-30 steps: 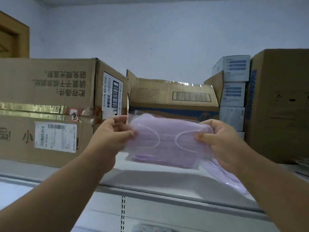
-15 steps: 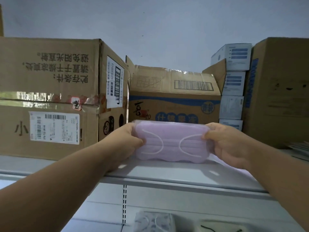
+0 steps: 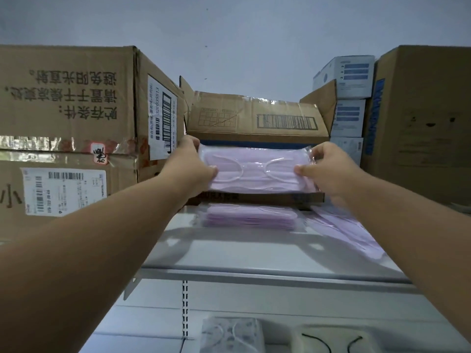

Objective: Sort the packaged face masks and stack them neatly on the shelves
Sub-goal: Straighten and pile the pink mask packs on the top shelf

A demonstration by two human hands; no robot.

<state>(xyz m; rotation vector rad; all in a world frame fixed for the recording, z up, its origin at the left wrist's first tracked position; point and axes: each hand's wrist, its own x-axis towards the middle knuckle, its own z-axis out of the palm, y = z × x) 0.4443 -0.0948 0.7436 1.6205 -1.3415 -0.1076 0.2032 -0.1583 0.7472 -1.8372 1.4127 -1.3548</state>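
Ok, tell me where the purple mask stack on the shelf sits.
Head view, centre: the purple mask stack lies on the top shelf, directly below the held mask pack, before the open cardboard box.

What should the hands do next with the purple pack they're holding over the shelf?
Probably lower it squarely onto the purple stack directly below. The left hand and right hand grip the held pack by its ends, level, above that stack on the shelf.

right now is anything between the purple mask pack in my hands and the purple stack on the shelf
Nothing visible. The held mask pack, gripped by the left hand and right hand, hangs over the purple stack on the shelf, with only open air between. Cardboard boxes stand behind and beside.
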